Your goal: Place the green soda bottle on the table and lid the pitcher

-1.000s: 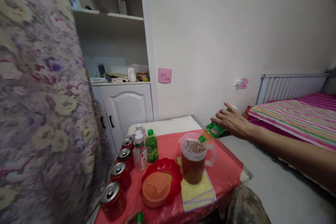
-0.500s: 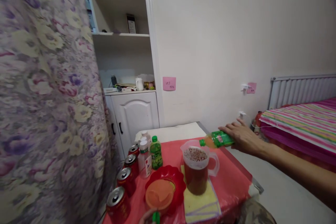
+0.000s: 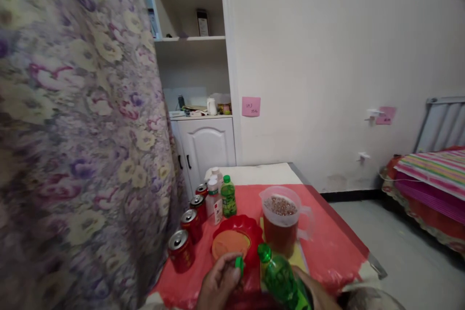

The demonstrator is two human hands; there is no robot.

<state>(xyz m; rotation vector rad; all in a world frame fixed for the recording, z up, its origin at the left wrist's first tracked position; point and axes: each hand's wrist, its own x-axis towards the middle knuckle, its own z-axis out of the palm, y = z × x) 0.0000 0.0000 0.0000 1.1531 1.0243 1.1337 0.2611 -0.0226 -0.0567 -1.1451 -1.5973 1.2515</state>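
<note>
My left hand (image 3: 220, 283) is at the front of the table, pinching a small green bottle cap (image 3: 239, 265) between thumb and fingers. In my right hand (image 3: 316, 290) is a green plastic bottle (image 3: 279, 276), its neck tilted up and to the left, towards the cap but apart from it. My right fingers are partly hidden behind the bottle. Just beyond the bottle stands a clear plastic pitcher (image 3: 281, 235), holding brown liquid with foam on top. A red scalloped dish (image 3: 254, 232) with an orange piece (image 3: 230, 243) in it lies past my left hand.
Several red cans (image 3: 181, 252) form a row along the table's left side. Beside them stand pale bottles (image 3: 214, 201) and a capped green bottle (image 3: 228, 197). A floral curtain (image 3: 90, 155) hangs at left; a bed (image 3: 432, 179) is at right.
The bottle has come away from the pitcher's rim, down and closer to me, with its neck now pointing upward. My left hand has risen into fuller view with the cap. The view has shifted.
</note>
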